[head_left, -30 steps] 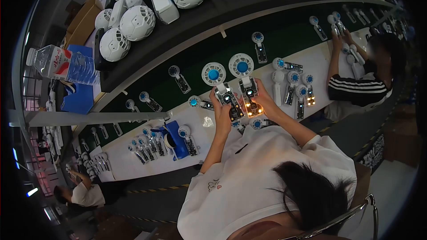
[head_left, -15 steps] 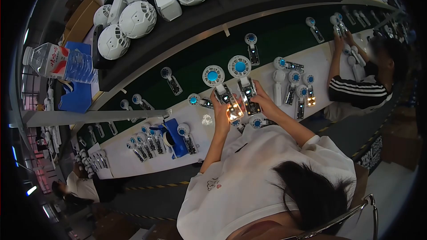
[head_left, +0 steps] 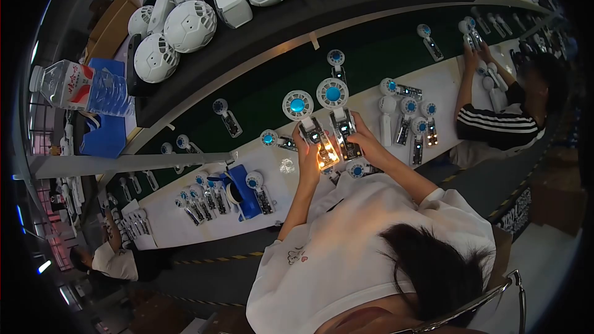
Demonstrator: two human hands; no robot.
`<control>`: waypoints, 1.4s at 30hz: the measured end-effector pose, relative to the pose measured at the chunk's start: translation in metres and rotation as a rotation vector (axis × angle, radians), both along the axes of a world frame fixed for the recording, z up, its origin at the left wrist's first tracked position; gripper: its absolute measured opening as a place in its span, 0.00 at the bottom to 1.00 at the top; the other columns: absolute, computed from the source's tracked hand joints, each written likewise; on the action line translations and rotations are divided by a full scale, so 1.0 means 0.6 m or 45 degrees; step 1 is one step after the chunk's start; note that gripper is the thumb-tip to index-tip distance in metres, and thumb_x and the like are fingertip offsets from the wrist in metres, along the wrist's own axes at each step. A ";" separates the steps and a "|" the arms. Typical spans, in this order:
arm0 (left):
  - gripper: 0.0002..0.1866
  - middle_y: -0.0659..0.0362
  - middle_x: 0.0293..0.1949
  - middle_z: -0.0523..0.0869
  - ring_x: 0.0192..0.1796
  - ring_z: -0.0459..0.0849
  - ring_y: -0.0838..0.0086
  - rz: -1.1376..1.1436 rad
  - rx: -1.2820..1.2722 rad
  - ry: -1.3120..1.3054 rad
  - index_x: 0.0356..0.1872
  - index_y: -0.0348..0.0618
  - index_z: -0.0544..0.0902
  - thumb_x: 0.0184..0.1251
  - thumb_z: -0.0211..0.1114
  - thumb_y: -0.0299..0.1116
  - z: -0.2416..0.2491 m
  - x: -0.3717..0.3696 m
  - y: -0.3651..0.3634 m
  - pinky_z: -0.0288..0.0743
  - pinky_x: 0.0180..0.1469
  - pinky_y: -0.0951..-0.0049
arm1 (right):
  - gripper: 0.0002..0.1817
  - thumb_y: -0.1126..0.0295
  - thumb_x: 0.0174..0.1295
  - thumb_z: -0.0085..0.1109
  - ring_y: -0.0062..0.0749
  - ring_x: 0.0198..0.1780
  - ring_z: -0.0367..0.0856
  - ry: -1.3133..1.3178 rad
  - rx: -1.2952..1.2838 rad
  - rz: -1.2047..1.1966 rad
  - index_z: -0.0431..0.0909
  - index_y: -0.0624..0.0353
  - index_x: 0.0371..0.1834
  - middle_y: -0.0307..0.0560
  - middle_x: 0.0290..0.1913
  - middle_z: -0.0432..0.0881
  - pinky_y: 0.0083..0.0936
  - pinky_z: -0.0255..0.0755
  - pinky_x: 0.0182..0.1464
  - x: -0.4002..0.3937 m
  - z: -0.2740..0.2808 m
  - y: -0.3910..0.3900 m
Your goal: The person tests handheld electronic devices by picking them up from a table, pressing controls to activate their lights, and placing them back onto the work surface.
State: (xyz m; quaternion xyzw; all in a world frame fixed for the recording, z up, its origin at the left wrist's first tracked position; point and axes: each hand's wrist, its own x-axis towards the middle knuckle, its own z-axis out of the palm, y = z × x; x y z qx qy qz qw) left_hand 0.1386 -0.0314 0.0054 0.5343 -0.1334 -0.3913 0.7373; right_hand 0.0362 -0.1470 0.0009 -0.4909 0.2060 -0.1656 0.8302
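Note:
Both hands are raised over the white worktable, each closed round a small handheld fan with its circuit board exposed. My left hand point(head_left: 305, 159) grips the handle of a lit handheld fan point(head_left: 297, 106), whose board glows orange near the bottom. My right hand point(head_left: 366, 140) has its fingers round a second handheld fan point(head_left: 333, 93), held upright beside the first. Each has a white round grille and a blue centre. Just below my hands lies another fan point(head_left: 356, 169), partly hidden. To the right, several fans point(head_left: 408, 107) lie in a group, one with small lights glowing.
A green conveyor belt point(head_left: 260, 114) carrying spaced fans runs behind the table. Above it, a black shelf point(head_left: 272, 34) holds white ball-shaped housings point(head_left: 190, 26). A water bottle point(head_left: 83, 86) is at left. A blue holder point(head_left: 238, 192) stands among fans. A co-worker point(head_left: 507, 105) sits at right.
Fans on the green belt have shifted left. My hands and the two fans have hardly moved; the lit board still glows. The person at far left has raised an arm towards the table.

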 end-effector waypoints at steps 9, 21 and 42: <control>0.31 0.47 0.43 0.74 0.37 0.79 0.66 0.018 -0.013 0.058 0.61 0.44 0.50 0.51 0.44 0.26 0.008 -0.003 0.000 0.81 0.34 0.68 | 0.33 0.76 0.51 0.41 0.30 0.45 0.77 -0.016 -0.042 0.009 0.48 0.58 0.64 0.50 0.49 0.72 0.26 0.74 0.46 -0.002 -0.014 -0.002; 0.33 0.47 0.44 0.74 0.40 0.79 0.65 -0.020 -0.020 -0.063 0.61 0.44 0.50 0.48 0.44 0.23 -0.020 0.005 0.009 0.81 0.38 0.66 | 0.39 0.80 0.44 0.40 0.36 0.51 0.76 -0.012 -0.017 0.077 0.46 0.58 0.66 0.53 0.51 0.72 0.28 0.73 0.51 -0.006 -0.025 -0.003; 0.31 0.50 0.45 0.73 0.42 0.79 0.66 0.014 0.109 0.004 0.63 0.47 0.50 0.55 0.45 0.22 -0.179 0.100 -0.018 0.76 0.44 0.71 | 0.32 0.76 0.51 0.41 0.33 0.39 0.77 0.045 0.337 0.074 0.46 0.59 0.62 0.51 0.42 0.72 0.26 0.74 0.41 0.060 -0.135 -0.052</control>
